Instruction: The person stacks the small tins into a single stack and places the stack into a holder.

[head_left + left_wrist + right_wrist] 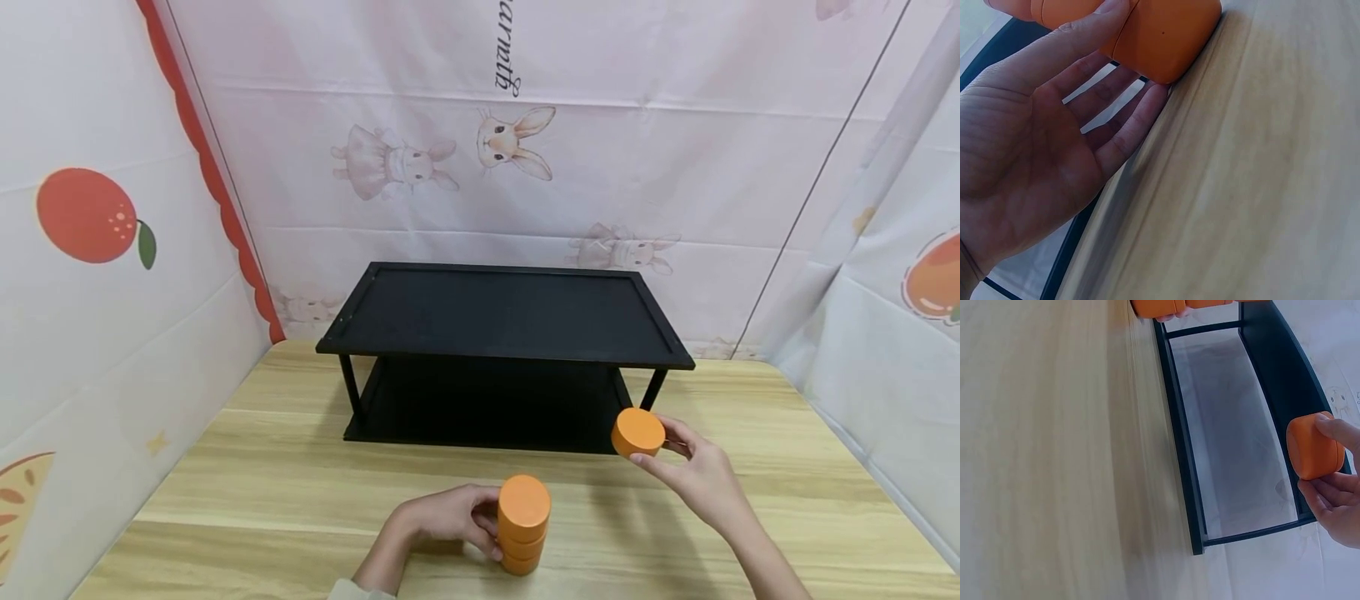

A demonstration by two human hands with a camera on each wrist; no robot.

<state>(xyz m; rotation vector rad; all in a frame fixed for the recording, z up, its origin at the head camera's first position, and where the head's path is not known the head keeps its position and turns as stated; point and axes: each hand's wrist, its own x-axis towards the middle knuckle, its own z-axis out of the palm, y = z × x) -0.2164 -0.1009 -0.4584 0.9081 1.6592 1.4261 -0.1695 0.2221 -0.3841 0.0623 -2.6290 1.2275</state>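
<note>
My left hand [457,518] holds the left side of an upright stack of orange round tins [523,510] on the wooden table. In the left wrist view, the thumb lies across the near side of the stack [1169,37] and the other fingers reach behind it, low by the tabletop. A single orange round tin [639,431] is pinched in my right hand [701,471], thumb in front and fingers behind. It is raised above the table, overlapping the front right corner of a black two-level rack [502,312] in the head view. The right wrist view shows this tin [1311,447] tilted.
The rack stands at the back of the wooden table [300,492], thin posts joining its rimmed top to the lower board [487,408]. Patterned cloth hangs behind it [450,200] and on both sides [150,333].
</note>
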